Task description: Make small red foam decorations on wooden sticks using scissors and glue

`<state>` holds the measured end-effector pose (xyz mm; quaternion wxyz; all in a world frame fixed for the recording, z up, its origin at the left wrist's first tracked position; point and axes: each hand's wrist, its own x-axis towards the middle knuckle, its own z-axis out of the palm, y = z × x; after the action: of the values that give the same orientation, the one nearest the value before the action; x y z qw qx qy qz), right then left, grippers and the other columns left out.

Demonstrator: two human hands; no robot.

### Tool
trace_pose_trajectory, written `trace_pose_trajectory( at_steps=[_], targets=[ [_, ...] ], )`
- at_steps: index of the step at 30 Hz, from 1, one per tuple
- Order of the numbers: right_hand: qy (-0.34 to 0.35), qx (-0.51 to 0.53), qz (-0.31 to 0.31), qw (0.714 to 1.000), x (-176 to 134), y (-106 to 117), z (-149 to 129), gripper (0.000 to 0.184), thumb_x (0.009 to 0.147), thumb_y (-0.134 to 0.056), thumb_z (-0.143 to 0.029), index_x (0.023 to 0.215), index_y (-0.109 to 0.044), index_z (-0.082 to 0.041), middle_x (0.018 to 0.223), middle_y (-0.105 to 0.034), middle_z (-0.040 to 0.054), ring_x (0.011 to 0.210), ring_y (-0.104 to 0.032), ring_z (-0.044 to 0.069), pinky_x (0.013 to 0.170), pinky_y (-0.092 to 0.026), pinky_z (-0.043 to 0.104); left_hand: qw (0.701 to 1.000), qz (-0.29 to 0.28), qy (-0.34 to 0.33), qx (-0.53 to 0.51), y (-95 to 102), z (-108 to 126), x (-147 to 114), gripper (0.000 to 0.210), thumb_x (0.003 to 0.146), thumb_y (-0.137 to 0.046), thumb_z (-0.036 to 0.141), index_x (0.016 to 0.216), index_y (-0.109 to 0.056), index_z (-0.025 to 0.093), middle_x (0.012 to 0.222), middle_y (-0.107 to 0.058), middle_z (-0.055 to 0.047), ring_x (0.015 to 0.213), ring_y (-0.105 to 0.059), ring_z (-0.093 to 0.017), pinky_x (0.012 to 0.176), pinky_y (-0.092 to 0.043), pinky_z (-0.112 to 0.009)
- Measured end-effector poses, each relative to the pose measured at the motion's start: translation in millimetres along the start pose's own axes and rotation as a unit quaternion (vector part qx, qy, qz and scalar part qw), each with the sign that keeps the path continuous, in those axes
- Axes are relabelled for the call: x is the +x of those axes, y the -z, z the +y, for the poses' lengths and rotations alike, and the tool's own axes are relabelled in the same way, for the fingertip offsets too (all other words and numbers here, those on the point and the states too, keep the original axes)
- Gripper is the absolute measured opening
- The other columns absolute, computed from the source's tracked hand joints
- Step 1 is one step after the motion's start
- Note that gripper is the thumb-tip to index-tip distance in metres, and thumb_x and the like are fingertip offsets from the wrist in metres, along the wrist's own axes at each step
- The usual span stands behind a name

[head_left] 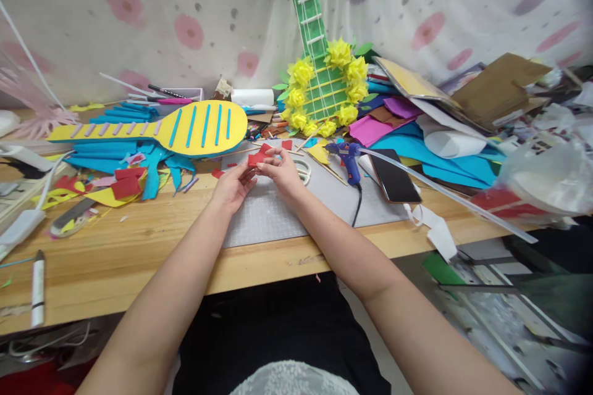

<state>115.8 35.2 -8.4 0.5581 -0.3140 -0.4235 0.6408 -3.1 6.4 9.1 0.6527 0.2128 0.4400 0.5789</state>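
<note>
A small piece of red paper (256,159) is held up between my two hands, above the grey cutting mat (264,216). My left hand (234,188) grips its lower left side with thumb and fingers. Pinched at its right side, the paper also sits in the fingertips of my right hand (281,171). More red scraps (286,145) lie on the mat just beyond. Scissors with pale handles (303,170) rest partly hidden behind my right hand. Right of them lies a blue glue gun (348,160) with a long clear glue stick (445,191) in its back.
A yellow paper guitar (208,126) lies left on blue paper. A green guitar with yellow flowers (319,86) leans on the curtain. A phone (395,176), stacked coloured sheets (458,163) and a plastic bag (546,160) crowd the right. A white marker (37,290) lies near the table's front edge.
</note>
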Motion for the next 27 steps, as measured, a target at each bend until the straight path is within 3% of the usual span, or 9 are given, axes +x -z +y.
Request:
trace_pose_trajectory(
  at_steps=[4,14,23,27],
  targets=[
    [0.007,-0.009,-0.004,1.000,2.1,1.5,0.9,0.049,0.052,-0.077,-0.024,0.084,-0.040,-0.021,0.065,-0.059,-0.0077,0.061,-0.062,0.010,0.067,-0.055,0.031,1.000,-0.016,0.023,-0.003,-0.2,1.8,-1.8,0.013,0.072,-0.063,0.027,0.078,-0.066,0.016,0.074,-0.066,-0.003,0.066,-0.059,-0.009,0.057,-0.046,-0.019],
    [0.004,-0.019,0.005,1.000,1.3,1.8,-3.3,0.052,0.049,-0.078,-0.026,0.083,-0.038,-0.022,0.061,-0.056,-0.0103,0.057,-0.061,0.009,0.065,-0.055,0.030,0.999,-0.022,-0.013,0.024,1.0,-2.3,0.4,0.022,0.064,-0.071,0.033,0.076,-0.066,0.016,0.083,-0.067,-0.005,0.072,-0.060,-0.011,0.056,-0.048,-0.020],
    [0.005,-0.024,0.026,0.999,-0.5,-3.7,-2.3,0.054,0.047,-0.078,-0.025,0.081,-0.037,-0.022,0.059,-0.055,-0.0107,0.056,-0.060,0.010,0.063,-0.054,0.031,0.972,0.073,-0.190,0.120,-5.8,-11.2,0.0,0.031,0.053,-0.075,0.038,0.068,-0.065,0.012,0.066,-0.061,-0.004,0.058,-0.055,-0.010,0.051,-0.047,-0.022],
    [-0.006,-0.008,0.036,0.999,0.9,-4.9,3.2,0.052,0.049,-0.077,-0.024,0.081,-0.036,-0.022,0.059,-0.055,-0.0105,0.054,-0.061,0.010,0.064,-0.054,0.031,0.965,0.079,-0.217,0.126,-6.5,-17.2,2.6,0.032,0.056,-0.072,0.041,0.069,-0.064,0.013,0.065,-0.061,-0.003,0.056,-0.055,-0.010,0.051,-0.046,-0.022]
  ],
)
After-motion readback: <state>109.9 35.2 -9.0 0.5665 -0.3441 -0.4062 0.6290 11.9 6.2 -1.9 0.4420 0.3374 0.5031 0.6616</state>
